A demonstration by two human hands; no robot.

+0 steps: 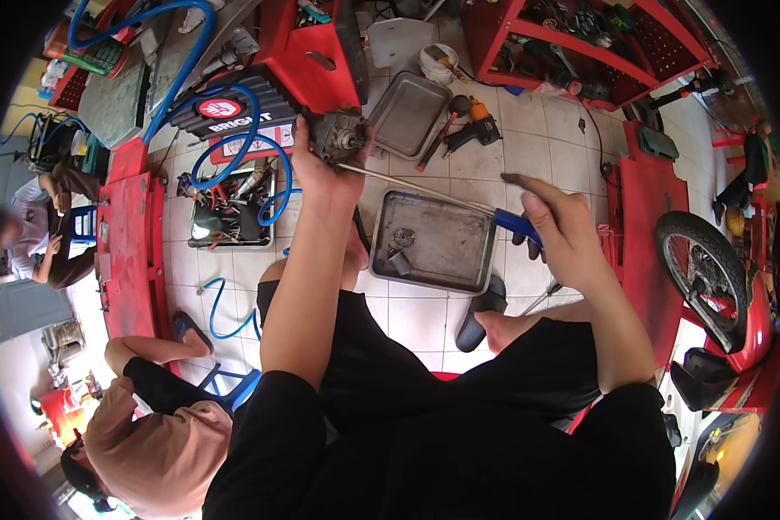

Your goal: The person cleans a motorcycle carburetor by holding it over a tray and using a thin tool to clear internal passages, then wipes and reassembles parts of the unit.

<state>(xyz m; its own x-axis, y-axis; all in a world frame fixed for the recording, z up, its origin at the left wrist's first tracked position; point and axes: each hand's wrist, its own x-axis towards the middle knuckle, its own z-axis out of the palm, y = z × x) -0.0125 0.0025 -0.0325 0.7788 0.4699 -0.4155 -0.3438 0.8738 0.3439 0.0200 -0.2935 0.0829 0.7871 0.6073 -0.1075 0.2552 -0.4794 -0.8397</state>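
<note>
My left hand (pixel 328 173) is raised and grips a greasy metal engine part (pixel 334 134) with a round shaft end at its right side. My right hand (pixel 565 227) holds a long screwdriver by its blue handle (pixel 516 227); the index finger stretches out past it. The slim shaft (pixel 425 190) runs leftward, and its tip meets the lower edge of the engine part; whether it sits in a screw is too small to tell. Below the shaft, a metal tray (pixel 455 286) on the floor contains a small round part and a cylindrical piece.
Another metal tray (pixel 394 143), a hammer (pixel 433 149) and an orange-black power tool (pixel 478 128) lie on the tiles. A box of tools (pixel 234 245) and a coiled blue hose (pixel 273 143) are at left. Red lifts flank me; two people sit at left.
</note>
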